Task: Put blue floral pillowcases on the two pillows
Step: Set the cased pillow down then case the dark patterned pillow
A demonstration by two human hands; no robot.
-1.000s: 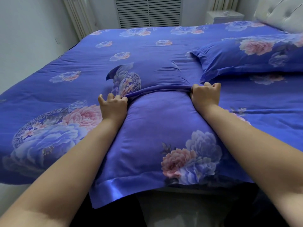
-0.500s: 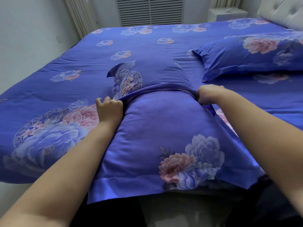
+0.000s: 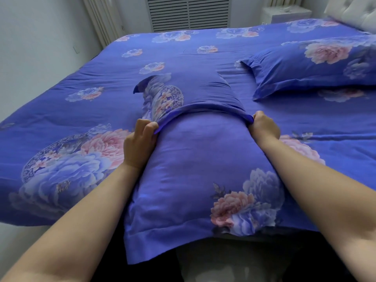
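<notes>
A pillow in a blue floral pillowcase (image 3: 195,171) lies lengthwise at the near edge of the bed, its near hem hanging over the edge. Across its far part runs the folded inner flap (image 3: 201,98) of the case, with a patterned corner sticking up at the left. My left hand (image 3: 139,143) grips the left end of that flap's edge. My right hand (image 3: 264,129) grips the right end of the same edge. A second pillow (image 3: 317,64) in a matching case lies flat at the far right, near the headboard.
The bed is covered by a blue floral quilt (image 3: 81,123). A white wall is close on the left. A radiator (image 3: 101,19) and a louvred panel (image 3: 189,13) stand beyond the bed. A white nightstand (image 3: 286,13) and a padded headboard (image 3: 354,11) are at the far right.
Both hands shifted along the flap's edge. The left hand turned and now shows its curled fingers around the fabric. The view has drawn slightly closer to the pillow.
</notes>
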